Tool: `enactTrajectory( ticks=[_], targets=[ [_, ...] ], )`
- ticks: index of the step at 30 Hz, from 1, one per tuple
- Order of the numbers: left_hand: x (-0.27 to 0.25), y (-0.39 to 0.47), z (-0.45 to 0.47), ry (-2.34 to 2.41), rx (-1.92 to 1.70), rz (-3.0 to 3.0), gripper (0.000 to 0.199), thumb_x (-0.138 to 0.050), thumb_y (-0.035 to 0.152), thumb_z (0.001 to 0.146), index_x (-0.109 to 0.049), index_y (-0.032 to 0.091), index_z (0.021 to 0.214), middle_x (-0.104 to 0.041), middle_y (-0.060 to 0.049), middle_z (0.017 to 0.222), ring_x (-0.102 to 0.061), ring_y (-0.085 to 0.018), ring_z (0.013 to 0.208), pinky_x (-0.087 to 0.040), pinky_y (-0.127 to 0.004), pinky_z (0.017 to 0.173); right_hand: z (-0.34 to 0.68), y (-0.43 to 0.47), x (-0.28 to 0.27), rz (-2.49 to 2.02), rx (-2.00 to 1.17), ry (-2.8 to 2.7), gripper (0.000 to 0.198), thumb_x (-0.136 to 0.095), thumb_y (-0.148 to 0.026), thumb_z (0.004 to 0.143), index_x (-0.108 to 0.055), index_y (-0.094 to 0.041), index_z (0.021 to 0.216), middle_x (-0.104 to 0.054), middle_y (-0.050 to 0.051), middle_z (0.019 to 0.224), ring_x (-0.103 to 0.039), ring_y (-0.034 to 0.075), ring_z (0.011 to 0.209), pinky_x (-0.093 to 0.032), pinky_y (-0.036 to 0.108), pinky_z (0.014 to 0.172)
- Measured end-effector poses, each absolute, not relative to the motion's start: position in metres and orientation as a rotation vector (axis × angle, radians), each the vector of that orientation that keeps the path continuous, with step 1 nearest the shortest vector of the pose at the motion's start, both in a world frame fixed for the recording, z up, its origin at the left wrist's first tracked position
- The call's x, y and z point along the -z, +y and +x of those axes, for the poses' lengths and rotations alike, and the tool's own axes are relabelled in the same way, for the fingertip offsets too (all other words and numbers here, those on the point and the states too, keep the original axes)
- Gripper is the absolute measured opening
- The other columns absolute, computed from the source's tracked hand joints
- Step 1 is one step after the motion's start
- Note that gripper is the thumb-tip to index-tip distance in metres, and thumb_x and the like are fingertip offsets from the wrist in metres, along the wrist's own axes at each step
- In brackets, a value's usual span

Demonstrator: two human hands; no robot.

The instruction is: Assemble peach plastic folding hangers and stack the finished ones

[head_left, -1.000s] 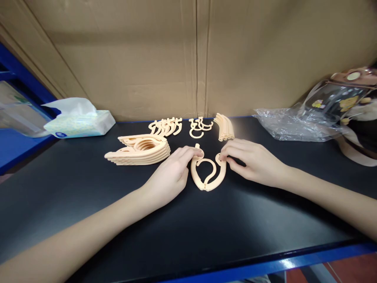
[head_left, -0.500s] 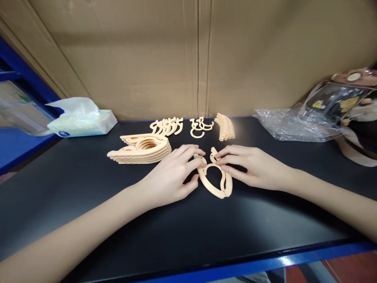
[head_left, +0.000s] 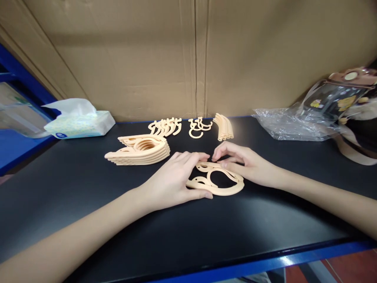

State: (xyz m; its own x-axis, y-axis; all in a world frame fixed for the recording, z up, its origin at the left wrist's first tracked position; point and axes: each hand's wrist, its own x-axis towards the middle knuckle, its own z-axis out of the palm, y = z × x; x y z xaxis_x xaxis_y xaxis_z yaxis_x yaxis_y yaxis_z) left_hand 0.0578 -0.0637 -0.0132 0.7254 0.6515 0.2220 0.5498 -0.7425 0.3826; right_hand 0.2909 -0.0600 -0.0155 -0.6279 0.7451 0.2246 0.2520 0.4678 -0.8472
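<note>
A beige folding clothes hanger (head_left: 226, 191) lies folded on the black tabletop in front of me, its rounded end to the right. My left hand (head_left: 179, 177) grips its left end, thumb along the near edge and fingers over the far side. At the hanger's far edge, my right hand (head_left: 238, 159) has its fingers curled and its thumb against the hanger. Left of my hands rests a neat stack of folded hanger bodies (head_left: 141, 151). Loose hanger hooks (head_left: 196, 127) and another row of hooks (head_left: 166, 126) lie behind, beside short curved beige tubes (head_left: 223, 126).
On the black table (head_left: 188, 239), a tissue box (head_left: 81, 122) stands at the back left. A clear plastic bag (head_left: 294, 125) and a strapped bottle (head_left: 338, 94) are at the right. A cardboard wall (head_left: 132, 59) closes off the back.
The hanger has turned so its rounded end, which pointed toward me, now points right. My left hand has wrapped round its left end; my right hand has shifted to its far edge.
</note>
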Motion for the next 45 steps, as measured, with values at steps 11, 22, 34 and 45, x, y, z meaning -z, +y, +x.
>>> enactTrajectory(
  ticks=[11,22,34,45],
  targets=[
    [0.001,-0.060,0.052,1.155,-0.766,3.020,0.060,-0.055,0.060,0.083,-0.045,0.018,0.124,-0.057,-0.011,0.125,-0.051,-0.029,0.111,-0.035,-0.038,0.089,0.303,-0.046,0.004,-1.233,-1.297,-1.900,0.030,-0.062,-0.045,0.080,-0.059,-0.016,0.074,-0.049,-0.003,0.061,-0.041,0.008,0.053,-0.030,0.022,0.047],
    [-0.001,-0.064,0.052,1.161,-0.678,3.070,0.067,-0.054,0.064,0.081,-0.048,0.015,0.125,-0.059,-0.012,0.125,-0.052,-0.030,0.107,-0.033,-0.040,0.087,0.302,-0.046,0.007,-1.109,-1.446,-1.812,0.027,-0.062,-0.039,0.082,-0.063,-0.014,0.073,-0.045,-0.004,0.057,-0.035,0.006,0.050,-0.021,0.023,0.044],
    [-0.001,-0.063,0.053,1.135,-0.674,3.075,0.067,-0.056,0.062,0.080,-0.049,0.013,0.125,-0.059,-0.012,0.126,-0.051,-0.029,0.108,-0.034,-0.041,0.088,0.302,-0.047,0.008,-1.094,-1.451,-1.826,0.026,-0.060,-0.038,0.084,-0.062,-0.014,0.074,-0.045,-0.004,0.060,-0.035,0.006,0.052,-0.021,0.023,0.045],
    [-0.008,-0.071,0.058,1.020,-0.511,3.097,0.062,-0.059,0.033,0.081,-0.040,0.011,0.135,-0.051,-0.015,0.133,-0.048,-0.029,0.117,-0.040,-0.040,0.095,0.301,-0.051,0.005,-0.995,-1.456,-1.963,0.042,-0.046,-0.050,0.092,-0.063,-0.014,0.081,-0.050,-0.003,0.060,-0.042,0.007,0.052,-0.030,0.022,0.049]
  ],
)
